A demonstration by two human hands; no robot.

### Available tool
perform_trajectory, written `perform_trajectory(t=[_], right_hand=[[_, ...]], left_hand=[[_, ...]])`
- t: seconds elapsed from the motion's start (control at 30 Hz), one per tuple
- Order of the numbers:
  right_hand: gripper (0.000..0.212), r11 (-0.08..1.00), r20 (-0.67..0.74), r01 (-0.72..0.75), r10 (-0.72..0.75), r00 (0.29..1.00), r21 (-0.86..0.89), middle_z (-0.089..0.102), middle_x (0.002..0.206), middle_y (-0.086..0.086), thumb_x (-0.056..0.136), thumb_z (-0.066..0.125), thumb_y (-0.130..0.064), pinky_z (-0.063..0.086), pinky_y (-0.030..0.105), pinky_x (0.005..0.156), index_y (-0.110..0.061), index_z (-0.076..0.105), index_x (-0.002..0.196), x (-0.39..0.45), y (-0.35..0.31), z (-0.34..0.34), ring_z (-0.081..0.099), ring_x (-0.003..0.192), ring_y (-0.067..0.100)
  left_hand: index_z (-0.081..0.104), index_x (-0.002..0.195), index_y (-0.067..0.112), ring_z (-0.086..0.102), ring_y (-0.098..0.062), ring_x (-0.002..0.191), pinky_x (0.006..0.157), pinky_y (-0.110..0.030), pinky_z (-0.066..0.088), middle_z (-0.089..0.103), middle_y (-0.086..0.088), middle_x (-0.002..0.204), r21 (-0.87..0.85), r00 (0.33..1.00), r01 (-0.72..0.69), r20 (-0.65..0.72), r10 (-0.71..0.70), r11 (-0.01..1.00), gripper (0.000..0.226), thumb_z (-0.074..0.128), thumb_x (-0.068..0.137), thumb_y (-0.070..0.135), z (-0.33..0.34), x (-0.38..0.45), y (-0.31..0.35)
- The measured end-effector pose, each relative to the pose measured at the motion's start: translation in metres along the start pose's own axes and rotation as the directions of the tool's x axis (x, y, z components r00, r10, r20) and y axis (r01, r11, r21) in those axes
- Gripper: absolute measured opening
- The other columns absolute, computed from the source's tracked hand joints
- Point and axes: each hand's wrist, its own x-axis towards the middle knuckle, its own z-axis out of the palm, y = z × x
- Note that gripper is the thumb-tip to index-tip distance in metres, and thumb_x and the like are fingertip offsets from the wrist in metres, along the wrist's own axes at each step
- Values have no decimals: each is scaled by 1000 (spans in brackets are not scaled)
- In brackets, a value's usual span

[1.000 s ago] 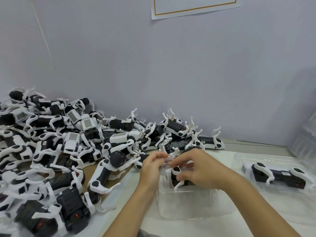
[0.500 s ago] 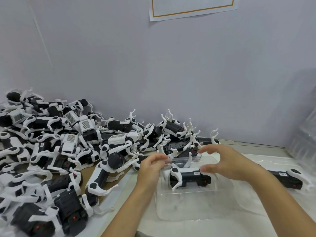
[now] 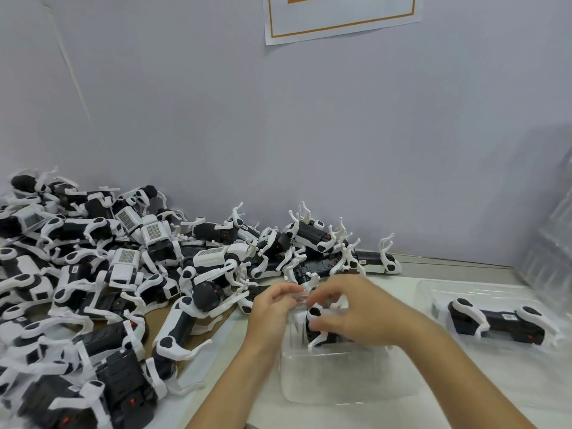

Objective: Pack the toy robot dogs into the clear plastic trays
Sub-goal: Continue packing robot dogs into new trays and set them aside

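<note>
A clear plastic tray (image 3: 337, 379) lies on the table in front of me. A black-and-white toy robot dog (image 3: 318, 328) lies inside its far end. My left hand (image 3: 272, 308) pinches the tray's far left rim. My right hand (image 3: 356, 311) covers the dog, fingers curled over it and thumb under its white leg, hiding most of its body. A large heap of loose robot dogs (image 3: 123, 274) fills the left side of the table. To the right, a second clear tray (image 3: 433, 289) holds a packed dog (image 3: 498, 323).
A grey wall runs close behind the table with a paper sheet (image 3: 340, 17) stuck high on it. A stack of clear trays (image 3: 548, 243) stands at the far right edge. Brown cardboard (image 3: 161, 317) shows under the heap.
My right hand, which had lifted off to the right and uncovered the dog, has come back down over it. The left hand kept its pinch on the rim.
</note>
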Motion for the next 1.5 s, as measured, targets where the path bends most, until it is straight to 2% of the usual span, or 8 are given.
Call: perform_trajectory(t=[0.23, 0.4, 0.57, 0.8, 1.07, 1.2, 1.37, 1.5], right_hand=[[42, 989, -51, -38, 31, 998, -139, 65, 94, -18, 68, 82, -54, 39, 22, 74, -43, 73, 108, 4, -5, 13, 52, 94, 4], [44, 994, -33, -66, 63, 997, -92, 69, 94, -18, 65, 84, -55, 35, 4, 62, -47, 72, 106, 4, 0, 12, 52, 80, -14], [22, 995, 20, -50, 49, 999, 81, 73, 91, -22, 76, 81, -41, 52, 15, 78, -41, 77, 98, 3, 5, 2, 64, 87, -8], [19, 979, -275, -205, 202, 940, 19, 69, 92, -16, 84, 76, -32, 44, 14, 71, -44, 69, 97, -11, 36, -42, 63, 85, 1], [32, 925, -48, -370, 367, 929, -91, 62, 101, -12, 77, 78, -48, 44, 19, 74, -44, 64, 105, -18, 45, -47, 61, 88, 1], [44, 897, -60, -428, 424, 904, -110, 63, 100, -9, 81, 76, -49, 42, 24, 81, -33, 63, 119, -15, 45, -44, 61, 96, 9], [52, 888, -59, -449, 445, 894, -103, 66, 102, -5, 84, 74, -45, 41, 24, 84, -22, 61, 128, -12, 44, -42, 60, 102, 13], [50, 894, -58, -439, 435, 899, -94, 67, 99, -8, 83, 75, -47, 41, 23, 82, -25, 63, 126, -14, 45, -45, 61, 101, 10]], left_hand=[[69, 91, 0, 72, -20, 87, 84, -32, 54, 76, -9, 87, 11, 1000, 9, 0, -9, 1000, 22, 52, 84, -12, 0, -2, 2], [70, 92, 2, 71, -26, 96, 90, -35, 55, 76, -12, 92, 29, 1000, 17, 4, -17, 999, 24, 51, 85, -12, 0, -4, 4], [70, 94, 3, 71, -22, 95, 88, -30, 54, 76, -10, 92, 76, 1000, 1, 14, -2, 997, 24, 54, 84, -12, 0, -4, 5], [69, 87, 12, 71, -19, 93, 82, -26, 56, 76, -4, 88, 192, 998, -59, -20, 65, 980, 29, 55, 85, -13, -2, -3, 8], [66, 84, 25, 61, -11, 76, 67, -32, 53, 65, 10, 78, 771, 945, -208, 0, 326, 602, 14, 53, 91, 24, -6, -9, 23], [53, 79, 19, 60, -26, 90, 79, -39, 52, 64, -3, 91, 867, 993, 24, -78, 87, 497, 37, 42, 92, 52, -5, -13, 27], [46, 66, 21, 55, -13, 65, 61, -29, 45, 54, 6, 67, 790, 994, 96, -42, -102, 606, 46, 52, 88, 61, -1, -16, 32], [44, 84, 23, 48, -8, 73, 59, -27, 36, 50, 10, 82, 731, 989, 97, 6, -148, 676, 37, 57, 88, 58, -2, -14, 29]])
